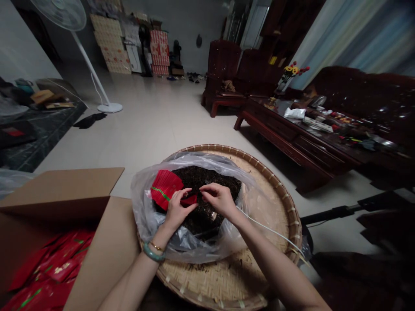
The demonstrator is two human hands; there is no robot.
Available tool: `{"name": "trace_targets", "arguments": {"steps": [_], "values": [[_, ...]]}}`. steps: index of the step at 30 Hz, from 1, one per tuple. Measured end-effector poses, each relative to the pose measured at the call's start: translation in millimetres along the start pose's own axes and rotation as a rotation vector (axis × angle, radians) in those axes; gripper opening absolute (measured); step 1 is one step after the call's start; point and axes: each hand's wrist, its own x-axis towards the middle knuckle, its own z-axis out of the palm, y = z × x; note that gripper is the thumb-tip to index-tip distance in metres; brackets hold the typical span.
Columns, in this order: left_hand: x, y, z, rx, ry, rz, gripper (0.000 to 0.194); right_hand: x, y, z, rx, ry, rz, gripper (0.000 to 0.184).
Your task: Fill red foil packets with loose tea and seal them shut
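A clear plastic bag lies open, holding dark, loose material that looks like dried tea leaves. On its left side rests a fanned stack of red packets with a green stripe. My left hand, with a green bangle at the wrist, curls its thumb and fingers around a red packet over the leaves. Just right of it, my right hand has thumb and fingertips drawn together in a pinch near that packet's mouth. Whatever sits between those fingertips is too small to make out.
Beneath the bag is a round woven bamboo tray with scattered leaf bits and a white cord. An open cardboard box with red packets stands at left. Farther off are a fan and a cluttered wooden table.
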Motion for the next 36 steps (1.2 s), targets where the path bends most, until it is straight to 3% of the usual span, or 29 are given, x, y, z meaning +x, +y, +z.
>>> {"name": "trace_targets", "arguments": {"steps": [3,6,13,18,20,23,25,28,31,36], "values": [[-0.7,0.5,0.6,-0.049,-0.022,0.006,0.044,-3.2,-7.3,-17.7,-0.092,-0.162,0.002,0.023],[-0.9,2.4,0.0,-0.049,-0.078,0.045,0.035,-3.0,-14.3,-16.6,-0.221,-0.167,-0.134,0.036],[-0.8,0.9,0.2,-0.044,-0.176,0.030,0.021,12.7,-14.4,12.5,-0.319,-0.248,-0.252,0.011],[-2.0,-0.8,1.6,-0.057,-0.182,-0.020,0.026,11.3,-16.0,-7.7,-0.139,0.024,-0.139,0.013],[-2.2,-0.6,2.2,-0.040,-0.160,-0.040,0.028,7.4,-14.6,-14.3,-0.153,0.070,-0.123,0.022],[-2.3,0.4,2.4,-0.041,-0.148,-0.056,0.030,1.2,-10.5,-12.1,-0.226,-0.106,-0.181,0.042],[-2.3,1.3,2.0,-0.054,-0.168,-0.087,0.031,-0.4,-6.5,-5.0,-0.250,-0.233,-0.180,0.032],[-1.9,3.0,0.5,-0.080,-0.212,-0.161,0.040,3.0,1.2,2.6,-0.202,-0.177,-0.080,0.011],[-0.4,4.5,-0.7,-0.137,-0.239,-0.181,0.050,8.4,8.8,-1.7,-0.036,-0.074,0.057,0.012],[1.4,6.6,-0.7,-0.261,-0.350,-0.270,0.040,10.3,14.8,-23.6,0.209,-0.172,0.185,0.021]]}}
